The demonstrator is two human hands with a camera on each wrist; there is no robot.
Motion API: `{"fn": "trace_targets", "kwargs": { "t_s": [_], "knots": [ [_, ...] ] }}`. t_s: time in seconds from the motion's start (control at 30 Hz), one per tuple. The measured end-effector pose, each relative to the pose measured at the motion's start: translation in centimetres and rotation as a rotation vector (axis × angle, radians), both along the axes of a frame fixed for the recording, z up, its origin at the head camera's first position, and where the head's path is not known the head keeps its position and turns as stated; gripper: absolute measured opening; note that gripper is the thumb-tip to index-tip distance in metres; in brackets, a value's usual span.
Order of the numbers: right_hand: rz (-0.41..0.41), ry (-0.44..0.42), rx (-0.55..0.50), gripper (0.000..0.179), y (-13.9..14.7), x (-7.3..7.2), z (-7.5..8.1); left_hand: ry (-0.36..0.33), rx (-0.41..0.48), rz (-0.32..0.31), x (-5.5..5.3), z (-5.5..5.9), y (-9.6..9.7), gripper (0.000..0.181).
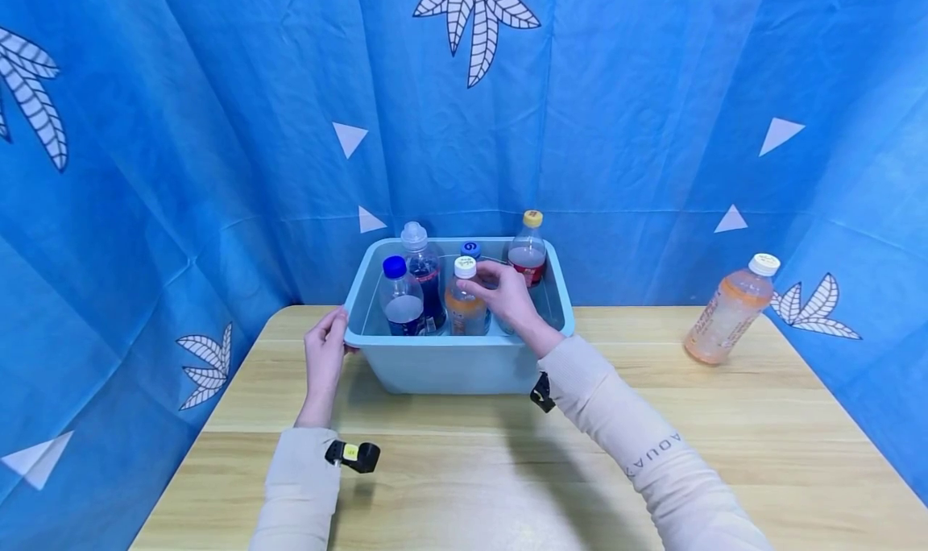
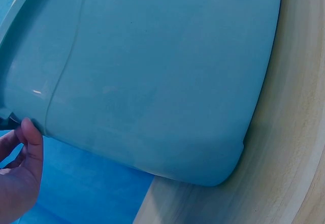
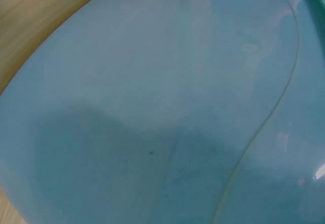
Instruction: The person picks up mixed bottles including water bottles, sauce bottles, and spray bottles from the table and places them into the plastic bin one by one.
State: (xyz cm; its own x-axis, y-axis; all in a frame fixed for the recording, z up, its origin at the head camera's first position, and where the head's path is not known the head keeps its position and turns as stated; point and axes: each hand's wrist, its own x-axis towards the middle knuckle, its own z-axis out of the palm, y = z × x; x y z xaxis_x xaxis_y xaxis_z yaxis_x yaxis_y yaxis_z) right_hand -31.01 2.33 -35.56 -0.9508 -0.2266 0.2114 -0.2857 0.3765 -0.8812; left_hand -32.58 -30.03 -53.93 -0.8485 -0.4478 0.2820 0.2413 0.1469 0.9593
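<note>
A light-blue plastic bin (image 1: 457, 367) stands on the table with several drink bottles upright inside. My left hand (image 1: 326, 341) grips the bin's rim at its front left corner; in the left wrist view, the thumb of that hand (image 2: 23, 170) lies against the bin's edge. Reaching over the front rim, my right hand (image 1: 503, 293) pinches an orange-labelled bottle (image 1: 464, 313) with a white cap near its neck. Around that bottle are a blue-capped bottle (image 1: 402, 305), a dark bottle (image 1: 428, 277) with a clear top, a bottle with a light-blue cap (image 1: 470, 250), and a yellow-capped bottle (image 1: 528, 257).
Another orange-tinted bottle (image 1: 732, 309) with a white cap stands on the right of the wooden table (image 1: 449, 470). Behind the table hangs a blue curtain (image 1: 616, 132) with leaf and triangle prints. The right wrist view is filled mostly by the bin's wall (image 3: 152, 82).
</note>
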Motion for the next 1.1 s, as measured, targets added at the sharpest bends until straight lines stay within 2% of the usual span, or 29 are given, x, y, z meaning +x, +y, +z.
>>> {"fn": "trace_targets", "kwargs": {
  "t_s": [0.57, 0.87, 1.1],
  "knots": [
    [0.010, 0.011, 0.015, 0.039, 0.04, 0.33, 0.17, 0.027, 0.004, 0.003, 0.06, 0.13, 0.06, 0.038],
    [0.028, 0.050, 0.026, 0.037, -0.01, 0.45, 0.26, 0.025, 0.003, 0.000, 0.03, 0.12, -0.07, 0.039],
    [0.045, 0.033, 0.022, 0.036, -0.01, 0.24, 0.14, 0.022, -0.013, -0.001, 0.17, 0.22, -0.01, 0.038]
  ]
}}
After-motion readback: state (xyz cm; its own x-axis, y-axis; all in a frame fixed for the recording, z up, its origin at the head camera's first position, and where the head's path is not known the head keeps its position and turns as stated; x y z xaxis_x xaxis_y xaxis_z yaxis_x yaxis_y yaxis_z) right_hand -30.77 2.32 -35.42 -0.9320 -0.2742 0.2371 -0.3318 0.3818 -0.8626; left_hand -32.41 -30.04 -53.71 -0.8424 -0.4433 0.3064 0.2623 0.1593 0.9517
